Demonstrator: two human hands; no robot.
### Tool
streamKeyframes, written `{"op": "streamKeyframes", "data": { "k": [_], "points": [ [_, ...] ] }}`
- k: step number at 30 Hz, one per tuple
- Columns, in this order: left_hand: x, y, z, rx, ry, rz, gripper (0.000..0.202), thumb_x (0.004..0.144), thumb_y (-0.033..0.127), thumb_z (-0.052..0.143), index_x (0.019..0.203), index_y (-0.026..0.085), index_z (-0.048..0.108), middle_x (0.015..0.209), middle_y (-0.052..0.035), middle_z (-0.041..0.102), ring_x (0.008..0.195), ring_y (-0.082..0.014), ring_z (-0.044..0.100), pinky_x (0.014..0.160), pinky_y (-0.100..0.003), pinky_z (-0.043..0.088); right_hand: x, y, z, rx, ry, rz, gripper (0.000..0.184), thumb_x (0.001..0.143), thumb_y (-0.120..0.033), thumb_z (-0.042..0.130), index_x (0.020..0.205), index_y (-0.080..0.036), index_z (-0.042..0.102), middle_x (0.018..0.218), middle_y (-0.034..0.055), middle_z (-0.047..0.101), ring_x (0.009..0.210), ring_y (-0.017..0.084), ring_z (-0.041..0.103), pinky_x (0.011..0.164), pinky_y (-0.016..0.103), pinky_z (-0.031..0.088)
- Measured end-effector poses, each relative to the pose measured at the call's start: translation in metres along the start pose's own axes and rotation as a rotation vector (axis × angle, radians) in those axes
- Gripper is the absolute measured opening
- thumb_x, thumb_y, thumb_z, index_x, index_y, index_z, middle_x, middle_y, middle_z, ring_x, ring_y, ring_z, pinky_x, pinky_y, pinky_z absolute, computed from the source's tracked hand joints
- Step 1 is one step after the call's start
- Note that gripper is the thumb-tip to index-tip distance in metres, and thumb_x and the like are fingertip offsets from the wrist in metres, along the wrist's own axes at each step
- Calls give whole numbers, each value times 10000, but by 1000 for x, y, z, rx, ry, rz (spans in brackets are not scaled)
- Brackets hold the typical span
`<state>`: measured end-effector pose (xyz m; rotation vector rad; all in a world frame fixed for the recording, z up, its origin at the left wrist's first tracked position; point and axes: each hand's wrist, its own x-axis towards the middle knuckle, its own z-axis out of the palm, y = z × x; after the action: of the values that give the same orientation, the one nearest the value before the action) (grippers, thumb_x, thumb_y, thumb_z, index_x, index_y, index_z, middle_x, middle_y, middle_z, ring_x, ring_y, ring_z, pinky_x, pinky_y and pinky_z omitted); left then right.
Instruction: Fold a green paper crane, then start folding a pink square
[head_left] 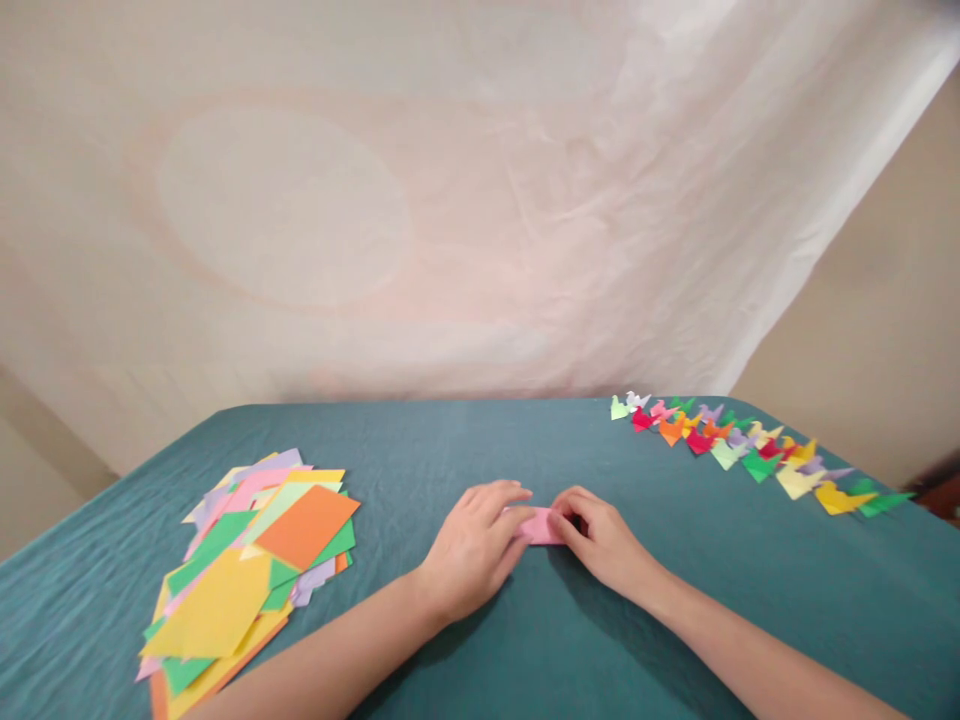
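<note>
A small folded piece of pink origami paper (541,526) lies low over the table in front of me, between my two hands. Its left end is covered by the fingers of my left hand (480,540), which are bent over it and hold it. At the other end, my right hand (600,535) pinches the paper's edge between thumb and curled fingers. Only the middle strip of the paper shows; the folds under my left fingers are hidden.
A loose pile of coloured paper squares (300,528) spreads over the table's left side. Several folded paper birds (727,455) stand in rows along the far right edge. A dark green cloth (420,440) covers the table. Behind it hangs a pale sheet (480,220).
</note>
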<state>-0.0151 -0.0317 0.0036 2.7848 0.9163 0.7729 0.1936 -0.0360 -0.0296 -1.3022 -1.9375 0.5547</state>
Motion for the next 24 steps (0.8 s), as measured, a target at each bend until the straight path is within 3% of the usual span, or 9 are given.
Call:
{"op": "streamKeyframes", "data": {
  "k": [2, 4, 8, 17, 24],
  "points": [
    [-1, 12, -3, 80, -156, 85, 366, 904, 345, 423, 1233, 187, 456, 1272, -76, 505, 1240, -214, 383, 1051, -393, 275, 1, -1, 0, -8, -1, -16, 205, 861, -237, 450, 701, -170, 561, 753, 35, 570, 689, 147, 536, 646, 271, 430],
    [-3, 21, -4, 131, -259, 124, 560, 895, 481, 376, 1339, 143, 331, 1388, -108, 372, 1302, -225, 288, 1096, -394, 182, 1, -2, 0, -11, 8, -33, 199, 855, -217, 451, 692, -172, 555, 757, 37, 569, 695, 147, 536, 658, 274, 435],
    [-9, 25, 0, 146, -359, 76, 682, 887, 581, 239, 1387, 116, 240, 1437, -129, 265, 1333, -246, 212, 1106, -445, 50, 1, -3, 0, -32, 33, -42, 198, 843, -198, 458, 660, -176, 528, 765, 35, 561, 709, 148, 535, 679, 277, 434],
    [-14, 17, 4, 72, -428, 17, 699, 886, 586, 232, 1419, 146, 133, 1467, -119, 173, 1349, -258, 136, 1096, -436, 113, 1, 1, 2, -83, 37, -25, 168, 833, -194, 468, 675, -178, 525, 751, 23, 527, 685, 143, 517, 642, 265, 420],
    [-14, 17, 4, 29, -442, -5, 707, 881, 591, 251, 1419, 147, 137, 1471, -121, 160, 1350, -270, 124, 1094, -440, 139, 1, 2, 1, -91, 38, -15, 152, 829, -194, 472, 686, -178, 523, 737, 16, 507, 641, 136, 493, 594, 258, 411]
  ]
}}
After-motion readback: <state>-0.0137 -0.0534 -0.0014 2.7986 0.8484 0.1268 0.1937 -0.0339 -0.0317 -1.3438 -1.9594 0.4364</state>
